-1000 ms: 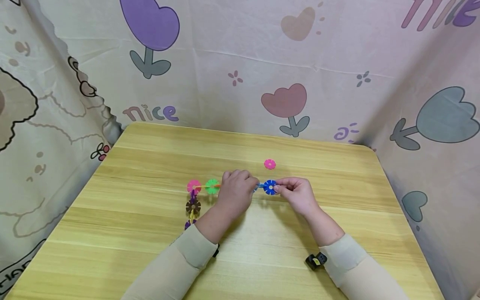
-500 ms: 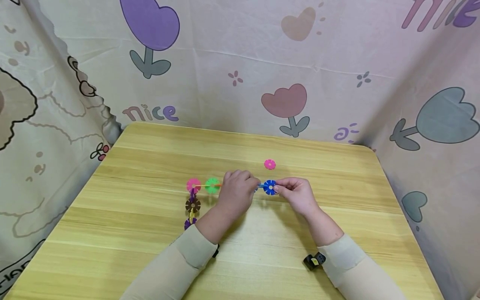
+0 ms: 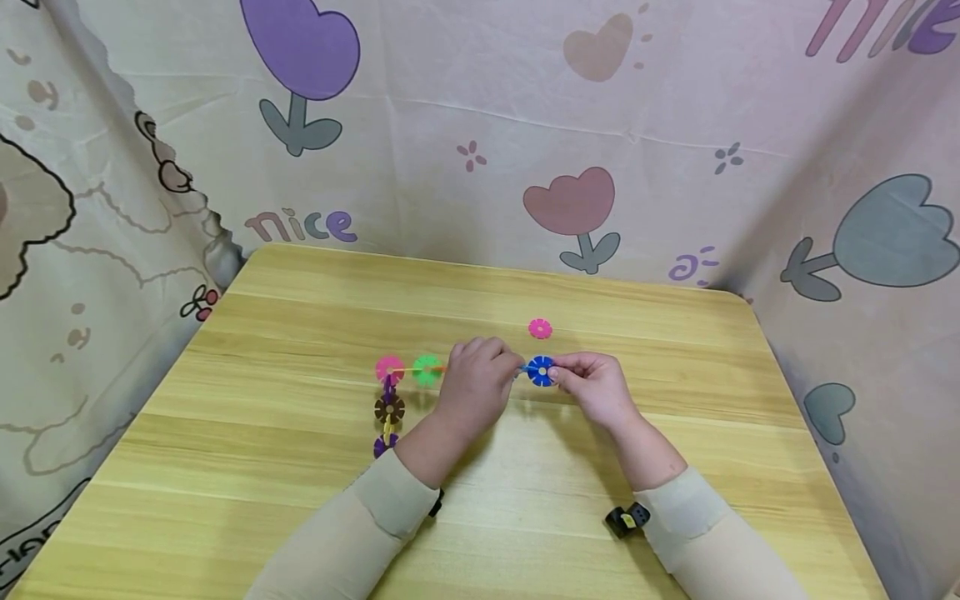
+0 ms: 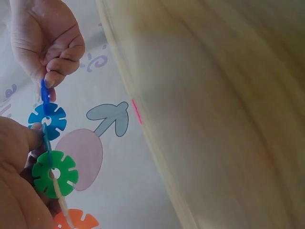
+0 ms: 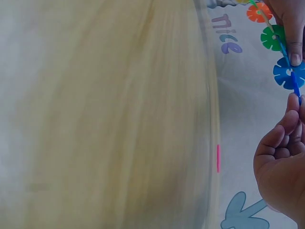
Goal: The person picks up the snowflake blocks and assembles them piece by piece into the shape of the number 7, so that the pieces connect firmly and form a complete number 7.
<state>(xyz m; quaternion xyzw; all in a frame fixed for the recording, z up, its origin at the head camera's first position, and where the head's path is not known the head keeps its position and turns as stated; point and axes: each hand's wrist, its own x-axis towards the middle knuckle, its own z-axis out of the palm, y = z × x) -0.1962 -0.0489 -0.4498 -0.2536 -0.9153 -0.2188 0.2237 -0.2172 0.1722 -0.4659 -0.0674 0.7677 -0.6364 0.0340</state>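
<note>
A chain of notched plastic discs is held up between both hands. At its right end my right hand (image 3: 600,390) pinches the dark blue disc (image 3: 536,367) between thumb and fingers. In the left wrist view, the dark blue disc joins a lighter blue disc (image 4: 58,122). My left hand (image 3: 474,385) grips the chain near that lighter blue disc, covering part of the chain in the head view. A green disc (image 4: 42,180) and an orange disc (image 4: 85,219) follow. Left of the left hand come a bright green disc (image 3: 424,365), a pink disc (image 3: 385,367) and a dangling brown disc (image 3: 384,409).
A loose pink disc (image 3: 540,328) lies on the wooden table (image 3: 315,317) beyond the hands. Printed cloth (image 3: 450,75) hangs behind and at both sides. The left forearm partly hides a purple disc (image 3: 382,445) low on the chain.
Both hands keep their hold. The chain and the hands have shifted very slightly up and to the right; the loose pink disc stays in place.
</note>
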